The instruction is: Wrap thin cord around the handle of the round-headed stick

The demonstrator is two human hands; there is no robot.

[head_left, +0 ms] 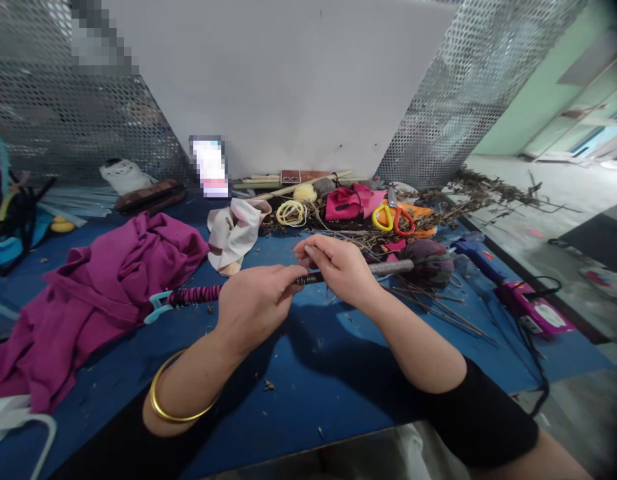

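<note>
Rod [314, 277] and left hand [255, 303] meet above the blue tabletop [308, 393], the hand's fingers curled around the shaft and its thumb laid along it. Purple with black winding covers the rod's left part, its middle is dark with fine pale rings, and its right part is grey. A light-blue forked piece [159, 307] sits at the rod's left end. The right hand [341, 267] is over the rod's middle, thumb and forefinger pressed together just above it; whether something fine is pinched between them I cannot tell.

Left of the rod, a crumpled purple cloth [108, 287] spreads out, its edge near the forked piece. Behind the rod lie a pale cloth [238, 230], a coil of yellow cord [291, 213], a pink cloth [355, 202] and scissors [403, 223] with one yellow and one red handle. Farther behind it, a lit screen, blurred into blocks, stands in front of a grey-white panel [288, 80].

At the rod's grey end is a dark purple ball [428, 263]; I cannot tell whether the two touch. Thin sticks [453, 313] lie in front of the ball, to the right of the rod. Farther right of the rod are a blue tool [478, 257] and a magenta box [535, 308] with a dark cable. Dried stems [488, 190] reach past the tabletop's edge, behind and right of the rod.
</note>
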